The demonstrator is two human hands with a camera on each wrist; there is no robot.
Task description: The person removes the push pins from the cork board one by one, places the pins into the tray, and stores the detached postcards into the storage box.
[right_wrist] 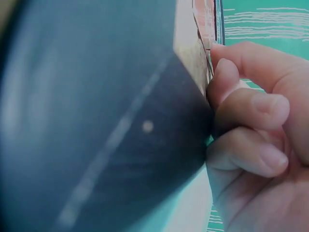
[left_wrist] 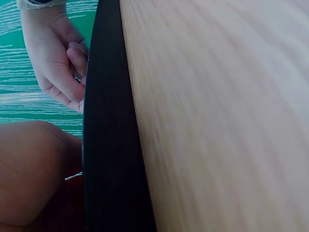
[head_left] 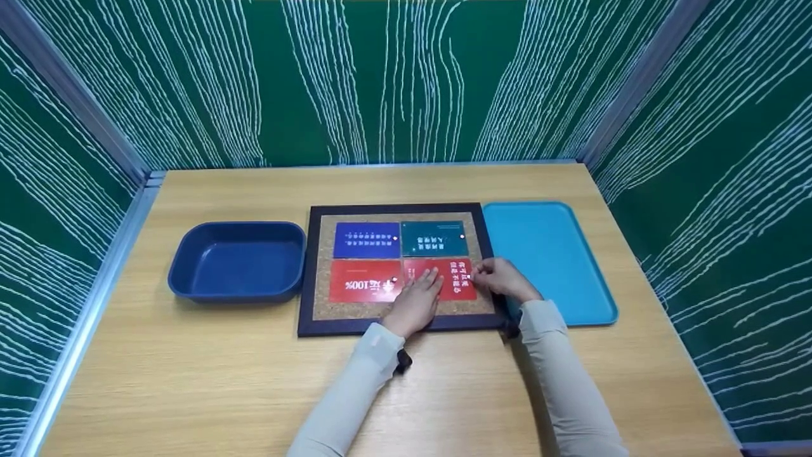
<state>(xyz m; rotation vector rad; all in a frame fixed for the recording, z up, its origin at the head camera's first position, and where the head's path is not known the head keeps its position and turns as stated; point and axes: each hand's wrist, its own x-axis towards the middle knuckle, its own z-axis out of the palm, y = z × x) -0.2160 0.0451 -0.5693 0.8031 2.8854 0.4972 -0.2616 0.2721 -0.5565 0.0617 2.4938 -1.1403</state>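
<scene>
A black-framed cork board [head_left: 304,273] lies on the table with several printed cards on it. My left hand [head_left: 415,304] rests with its fingers spread on the lower right red card [head_left: 458,289]. At that card's right edge, my right hand [head_left: 504,279] pinches a small push pin [head_left: 469,277] between thumb and index finger; its other fingers curl beside the frame [right_wrist: 164,121] in the right wrist view. The other red card [head_left: 355,285], the blue card [head_left: 365,240] and the green card [head_left: 434,240] each bear a small pin near the right edge.
To the left of the board stands a deep navy blue basin [head_left: 238,260]. A flat turquoise tray [head_left: 545,254] lies against the board's right side, partly under the right hand. Green panels with white lines [head_left: 406,82] wall in the wooden table [head_left: 222,381] at the back and sides.
</scene>
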